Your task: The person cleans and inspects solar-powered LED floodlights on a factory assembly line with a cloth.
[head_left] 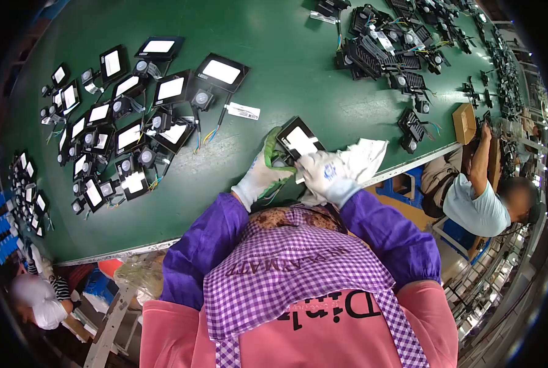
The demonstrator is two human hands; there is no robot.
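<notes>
A small LED floodlight [300, 140] with a black frame and a white panel is tilted up over the near edge of the green table. My left hand [263, 170], in a white glove with green on the fingers, is closed around its left side. My right hand [328, 175], in a white glove, is closed on a crumpled white cloth [366, 156] against the lamp's lower right corner. The cloth spreads out to the right of that hand. Thin wires hang below my left hand; the lamp's sensor is mostly hidden.
Several floodlights [127, 136] with sensors and wires lie face up on the green table [274, 49] to the left. More lamps [384, 49] are piled at the upper right. A cardboard box [464, 123] stands near the right edge. People sit at right [476, 202] and lower left [44, 303].
</notes>
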